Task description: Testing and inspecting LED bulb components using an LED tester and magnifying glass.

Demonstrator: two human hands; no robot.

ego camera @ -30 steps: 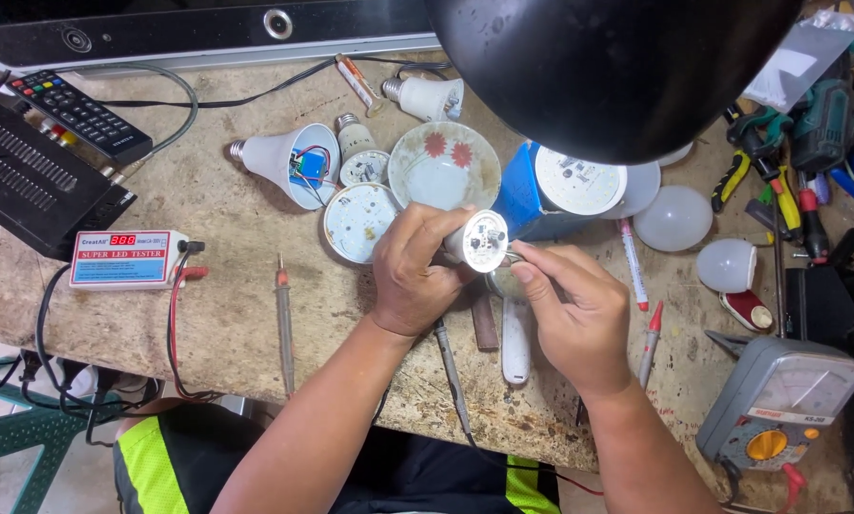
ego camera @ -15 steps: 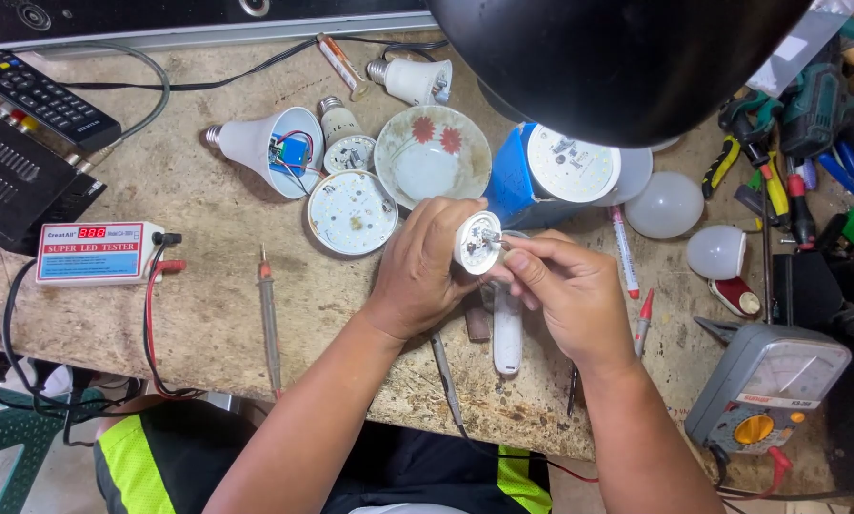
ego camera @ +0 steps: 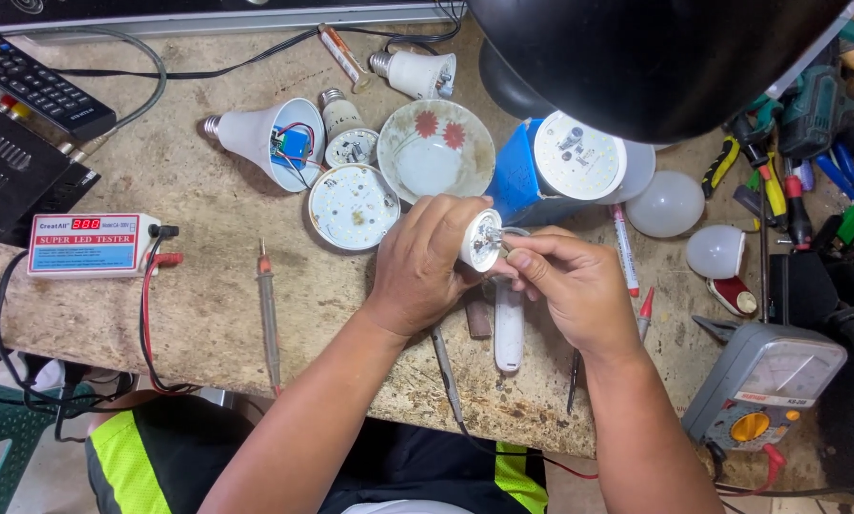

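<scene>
Left hand [ego camera: 425,265] curled closed, right hand [ego camera: 570,286] pinching, fingertips meeting

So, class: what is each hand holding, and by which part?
The left hand grips a small white bulb housing around its body, open end facing the right hand, whose fingertips pinch something small at that opening; it cannot be told what.

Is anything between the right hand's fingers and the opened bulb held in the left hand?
Nothing visible. The left hand grips the opened bulb, and the right hand has its fingers at the bulb's open face, with no gap showing.
</scene>
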